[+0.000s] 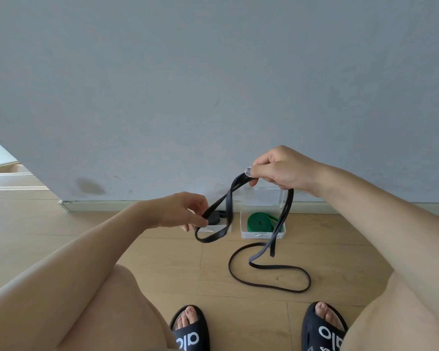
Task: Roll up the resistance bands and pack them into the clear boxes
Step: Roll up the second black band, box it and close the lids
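Two clear boxes (262,230), wood floor (112,236), grey wall (213,72)

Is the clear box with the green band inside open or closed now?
Open. The clear box has its lid standing up against the wall, and the rolled green band lies uncovered inside.

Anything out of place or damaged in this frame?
Nothing damaged. The green band lies loosely coiled in its open clear box, one stretch reaching the rim. Most of the black band trails unrolled on the floor.
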A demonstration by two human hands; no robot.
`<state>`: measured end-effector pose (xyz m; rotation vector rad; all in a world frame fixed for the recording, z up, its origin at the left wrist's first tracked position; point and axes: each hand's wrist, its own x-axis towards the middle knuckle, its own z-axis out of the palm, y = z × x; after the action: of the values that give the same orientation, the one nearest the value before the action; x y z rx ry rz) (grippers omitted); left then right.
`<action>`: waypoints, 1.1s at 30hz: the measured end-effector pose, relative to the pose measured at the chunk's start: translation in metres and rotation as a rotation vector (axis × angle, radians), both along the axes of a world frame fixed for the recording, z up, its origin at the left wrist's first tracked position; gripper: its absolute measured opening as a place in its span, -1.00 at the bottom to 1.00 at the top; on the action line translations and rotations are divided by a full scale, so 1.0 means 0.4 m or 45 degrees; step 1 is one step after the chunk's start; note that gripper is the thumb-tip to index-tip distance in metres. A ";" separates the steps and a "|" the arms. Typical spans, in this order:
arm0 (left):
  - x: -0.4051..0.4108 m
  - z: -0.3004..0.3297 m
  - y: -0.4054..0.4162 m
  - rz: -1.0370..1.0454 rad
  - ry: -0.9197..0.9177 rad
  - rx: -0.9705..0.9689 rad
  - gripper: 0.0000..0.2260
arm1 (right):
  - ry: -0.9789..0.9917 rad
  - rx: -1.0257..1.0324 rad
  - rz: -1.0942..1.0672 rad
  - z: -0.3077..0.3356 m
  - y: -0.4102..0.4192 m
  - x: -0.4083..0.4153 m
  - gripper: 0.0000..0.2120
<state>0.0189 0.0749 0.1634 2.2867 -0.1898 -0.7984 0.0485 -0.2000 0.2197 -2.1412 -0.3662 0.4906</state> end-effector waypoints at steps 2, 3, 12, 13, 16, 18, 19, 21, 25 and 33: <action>0.003 -0.002 0.002 0.082 -0.021 -0.001 -0.93 | -0.004 -0.020 0.002 -0.001 -0.001 0.001 -0.71; 0.006 -0.004 0.003 0.133 -0.024 -0.024 -0.95 | -0.009 -0.032 0.007 -0.001 0.000 0.000 -0.71; 0.011 -0.014 0.027 0.189 0.251 -0.177 -0.89 | -0.018 -0.004 -0.043 0.004 -0.011 0.007 -0.71; 0.011 -0.017 0.034 0.208 0.311 -0.225 -0.88 | -0.018 0.004 -0.057 0.004 -0.017 0.010 -0.71; 0.010 -0.018 0.056 0.316 0.447 -0.404 -0.83 | -0.016 0.007 -0.074 0.003 -0.029 0.015 -0.71; 0.009 -0.017 0.061 0.392 0.474 -0.542 -0.84 | -0.021 0.000 -0.073 0.002 -0.032 0.015 -0.72; 0.008 -0.015 0.061 0.425 0.482 -0.578 -0.86 | -0.027 -0.002 -0.076 0.001 -0.032 0.015 -0.71; 0.004 -0.012 0.055 0.448 0.488 -0.555 -0.88 | -0.042 0.006 -0.093 0.003 -0.031 0.015 -0.71; -0.002 -0.017 0.023 0.406 0.499 -0.433 -0.72 | -0.042 0.045 -0.102 0.009 -0.030 0.013 -0.71; 0.002 0.016 -0.003 0.543 0.778 -0.842 -0.54 | -0.026 0.183 -0.049 0.022 -0.022 0.000 -0.71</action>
<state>0.0198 0.0738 0.1697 1.3273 0.2717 -0.9795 0.0485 -0.2089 0.2287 -2.0112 -0.3605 0.4089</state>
